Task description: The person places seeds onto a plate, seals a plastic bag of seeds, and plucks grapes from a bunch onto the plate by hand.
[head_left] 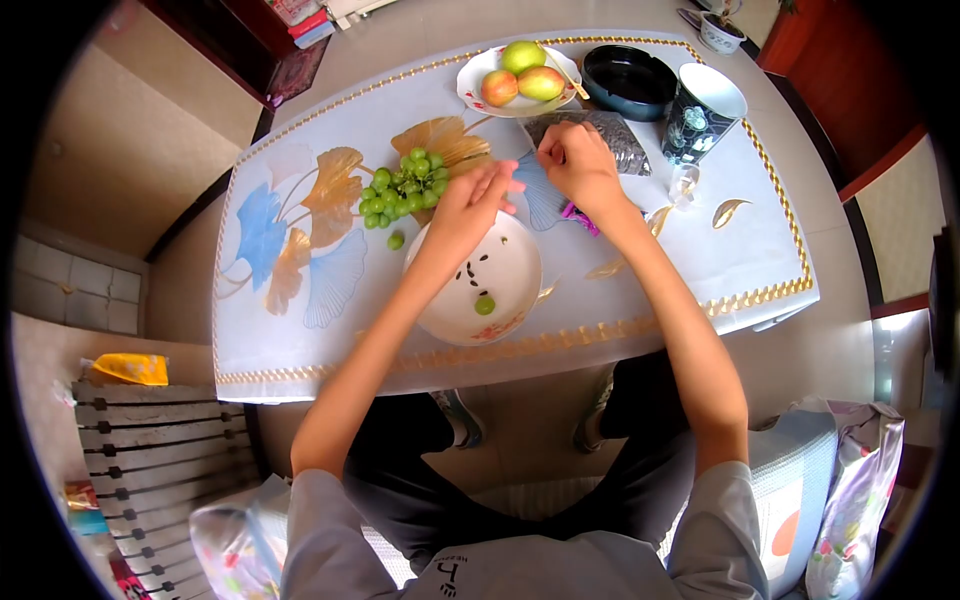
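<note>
My left hand point(472, 197) is over the far rim of a white plate point(510, 275), just right of a bunch of green grapes point(405, 188). Its fingers are spread apart and nothing shows in them. On the plate lie one grape point(485, 305) and several small dark seeds. Another loose grape point(396, 240) rests on the cloth. My right hand point(580, 165) is curled in front of a clear bag of dark seeds point(625, 143); whatever its fingers hold, if anything, is hidden. Below it lies a small purple wrapper point(580, 218).
A plate of fruit point(468, 82), a black bowl point(630, 82) and a patterned cup point(700, 115) stand along the table's far side. A small clear glass point(684, 186) is near the cup. The cloth-covered table point(760, 250) has a gold border.
</note>
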Available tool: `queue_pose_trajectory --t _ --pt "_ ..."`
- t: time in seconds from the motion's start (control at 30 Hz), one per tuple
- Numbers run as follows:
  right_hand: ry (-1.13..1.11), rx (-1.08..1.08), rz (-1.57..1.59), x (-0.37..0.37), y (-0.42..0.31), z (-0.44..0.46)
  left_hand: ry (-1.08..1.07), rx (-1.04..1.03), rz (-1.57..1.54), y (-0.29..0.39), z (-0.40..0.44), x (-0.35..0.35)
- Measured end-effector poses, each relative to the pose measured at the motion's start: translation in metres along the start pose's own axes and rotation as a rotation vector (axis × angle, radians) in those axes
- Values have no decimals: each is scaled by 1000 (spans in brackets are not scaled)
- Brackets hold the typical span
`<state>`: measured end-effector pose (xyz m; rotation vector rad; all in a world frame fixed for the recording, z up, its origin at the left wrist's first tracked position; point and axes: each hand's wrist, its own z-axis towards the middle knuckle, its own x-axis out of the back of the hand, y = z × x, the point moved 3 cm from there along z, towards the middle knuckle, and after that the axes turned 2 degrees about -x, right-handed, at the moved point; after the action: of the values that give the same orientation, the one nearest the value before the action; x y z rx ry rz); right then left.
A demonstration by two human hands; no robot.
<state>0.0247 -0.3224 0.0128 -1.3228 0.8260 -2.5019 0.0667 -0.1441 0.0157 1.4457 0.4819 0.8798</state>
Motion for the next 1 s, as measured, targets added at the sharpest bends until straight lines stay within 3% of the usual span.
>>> queue_pose_trajectory --t 0.07,0.17,0.23,0.27,0.33,0.5,0.6,0.7,0.9,1.0 --pt "-44 -75 133 1 9 1 26 30 153 24 19 -10" --pt "-56 -149 293 4 18 4 -126 377 133 10 51 -20" --pt "-47 -160 321 6 16 3 -197 155 205 4 55 -20" --pt "-126 -276 358 5 19 5 -234 86 230 -13 66 -17" --pt "-81 -227 368 8 18 6 -225 113 215 -6 68 -23" --pt "-64 -281 453 14 17 6 -127 505 142 10 66 -34" --pt "-54 -286 543 15 20 6 -102 496 114 20 64 -40" --pt "-49 -328 615 14 24 6 -180 290 192 -5 73 -40" --pt "-97 -455 1016 16 28 4 -88 349 49 0 73 -49" --pt "-125 -442 1156 16 28 2 -198 222 106 0 77 -44"
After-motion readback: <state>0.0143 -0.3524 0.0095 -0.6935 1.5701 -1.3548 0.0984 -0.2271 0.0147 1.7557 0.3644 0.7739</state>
